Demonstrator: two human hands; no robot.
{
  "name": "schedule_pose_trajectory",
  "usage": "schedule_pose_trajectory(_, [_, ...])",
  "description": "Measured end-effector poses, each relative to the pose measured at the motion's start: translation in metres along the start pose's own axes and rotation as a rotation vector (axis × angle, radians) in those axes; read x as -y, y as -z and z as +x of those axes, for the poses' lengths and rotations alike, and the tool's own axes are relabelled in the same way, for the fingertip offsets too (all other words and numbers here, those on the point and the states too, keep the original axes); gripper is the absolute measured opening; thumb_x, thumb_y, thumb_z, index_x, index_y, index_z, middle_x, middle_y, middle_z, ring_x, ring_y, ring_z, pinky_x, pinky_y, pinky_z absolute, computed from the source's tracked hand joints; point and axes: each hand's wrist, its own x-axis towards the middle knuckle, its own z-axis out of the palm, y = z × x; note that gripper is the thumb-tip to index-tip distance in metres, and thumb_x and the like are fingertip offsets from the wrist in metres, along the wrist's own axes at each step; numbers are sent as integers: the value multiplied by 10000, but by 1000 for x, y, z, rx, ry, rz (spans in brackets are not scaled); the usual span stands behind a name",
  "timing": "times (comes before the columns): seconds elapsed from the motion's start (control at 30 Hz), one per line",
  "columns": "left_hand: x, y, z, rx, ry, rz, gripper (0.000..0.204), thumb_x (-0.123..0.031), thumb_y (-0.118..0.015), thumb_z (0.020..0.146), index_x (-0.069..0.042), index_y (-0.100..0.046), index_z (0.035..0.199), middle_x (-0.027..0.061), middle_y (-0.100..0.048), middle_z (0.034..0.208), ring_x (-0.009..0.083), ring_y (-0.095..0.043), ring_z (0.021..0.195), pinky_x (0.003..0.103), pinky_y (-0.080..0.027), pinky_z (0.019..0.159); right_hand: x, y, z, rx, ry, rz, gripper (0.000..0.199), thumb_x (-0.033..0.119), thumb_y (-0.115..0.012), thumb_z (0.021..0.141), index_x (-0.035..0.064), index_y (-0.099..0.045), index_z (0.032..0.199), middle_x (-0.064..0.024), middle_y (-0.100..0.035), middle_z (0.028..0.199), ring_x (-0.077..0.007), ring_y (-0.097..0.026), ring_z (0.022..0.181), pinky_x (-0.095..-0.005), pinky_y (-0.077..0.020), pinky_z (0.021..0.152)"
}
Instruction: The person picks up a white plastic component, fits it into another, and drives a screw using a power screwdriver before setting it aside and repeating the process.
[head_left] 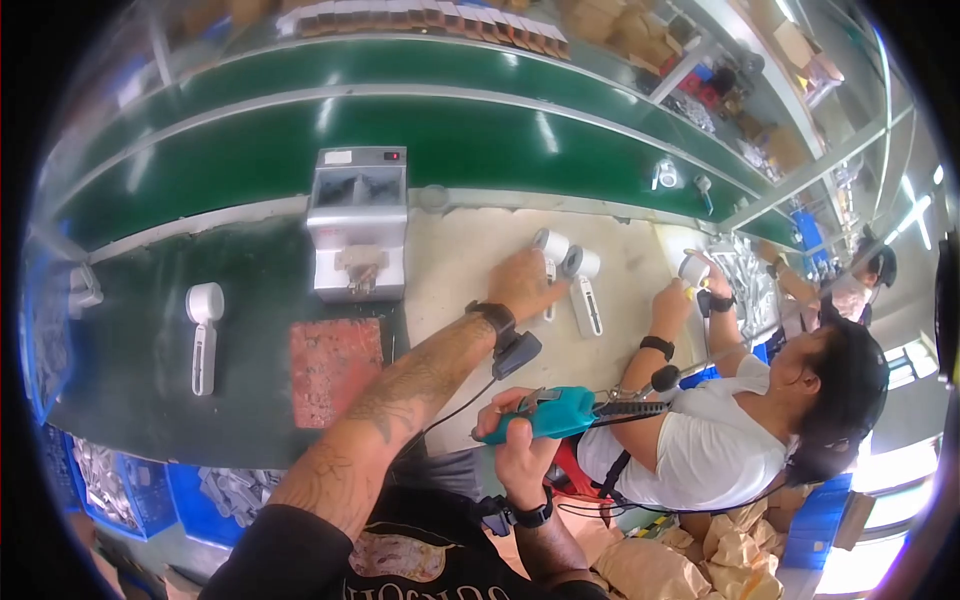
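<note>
Co-worker (760, 420) crowds right hand (520, 445) holding screwdriver (560, 412).

Your left hand (522, 283) reaches onto a white handheld fan (549, 262) on the bench; your right hand (520, 432) grips a teal electric screwdriver (560, 412) (held level, near your chest).
</note>
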Motion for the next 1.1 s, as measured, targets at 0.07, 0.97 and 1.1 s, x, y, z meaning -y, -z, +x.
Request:
schedule_pose_trajectory(0.07, [11,9,-5,9,22,-59,473,-462,-738,862,-48,-651,1076,171,-680,993,368,-679,910,500,-522,789,2,1,0,-14,12,-27,711,620,-718,910,-40,-560,1122,-88,-594,752,-202,-606,680,-341,-501,618])
schedule_pose_trajectory(0.97, [93,239,-202,28,-192,118,455,-405,-757,883,-138,-679,1244,66,-614,1105,292,-580,1055,433,-462,950,-16,-179,165,293,362,-147,311,296,-517,1093,-3,-599,1060,-68,-617,747,-173,-619,680,-300,-479,612])
schedule_pose_trajectory(1.1, [96,236,-201,7,-159,68,445,-395,-759,882,-142,-685,1240,61,-617,1102,285,-585,1057,440,-453,959,-33,-178,170,281,357,-123,301,287,-521,1091,-3,-588,1041,-57,-609,738,-162,-609,674,-304,-478,605])
